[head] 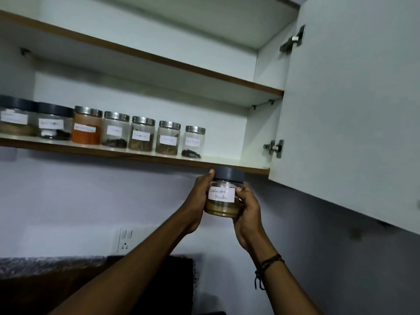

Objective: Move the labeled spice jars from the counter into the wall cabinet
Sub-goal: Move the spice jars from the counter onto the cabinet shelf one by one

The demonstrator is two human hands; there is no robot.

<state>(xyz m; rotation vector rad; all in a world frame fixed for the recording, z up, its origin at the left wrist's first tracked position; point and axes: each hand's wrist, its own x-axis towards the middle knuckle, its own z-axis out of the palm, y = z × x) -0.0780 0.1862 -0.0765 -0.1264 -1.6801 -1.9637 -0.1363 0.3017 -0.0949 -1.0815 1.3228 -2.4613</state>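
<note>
I hold a clear jar [223, 202] with a grey lid and a white label reading "Coriander Powder" in both hands, just below the front edge of the cabinet's lower shelf [227, 164]. My left hand [197, 196] grips its left side and my right hand [248, 208] grips its right side. Yellowish powder fills the jar's bottom. On the shelf stands a row of several labeled jars; the nearest to my hands is a small steel-lidded jar [193, 142] with dark contents. An orange-filled jar [87, 126] stands further left.
The open cabinet door [354, 105] hangs at the right, with two hinges. The upper shelf [159, 60] holds nothing visible. Shelf space lies right of the last jar. A wall socket [126, 239] and a dark counter edge [45, 262] sit below.
</note>
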